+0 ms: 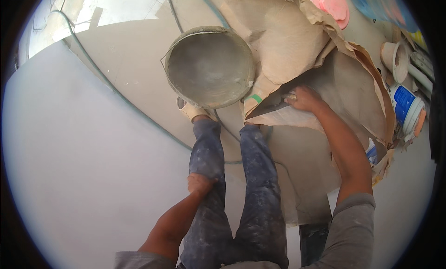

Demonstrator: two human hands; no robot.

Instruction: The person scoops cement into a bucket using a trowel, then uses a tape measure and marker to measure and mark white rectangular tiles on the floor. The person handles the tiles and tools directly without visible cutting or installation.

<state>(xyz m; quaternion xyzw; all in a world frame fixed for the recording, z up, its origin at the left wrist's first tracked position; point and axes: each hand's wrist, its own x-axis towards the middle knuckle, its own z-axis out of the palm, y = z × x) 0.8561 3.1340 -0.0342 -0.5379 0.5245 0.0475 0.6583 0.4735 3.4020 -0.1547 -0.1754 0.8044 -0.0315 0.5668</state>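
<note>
My right hand (303,99) reaches forward into a large torn brown paper sack (283,36) and rests on its dusty inner sheet (353,92), fingers curled at a fold. My left hand (200,183) is closed against my left thigh, on the dusty blue trousers (253,185). A round grey bucket (210,66) coated with dried cement stands on the floor just ahead of my feet, left of the sack. My light shoe (191,110) shows under the bucket's rim.
A thin hose (107,83) runs across the grey floor (93,176). At the right lie a pink lid (331,3), a small pale pot (395,57), white pipes (423,69) and a white and blue tub (408,108).
</note>
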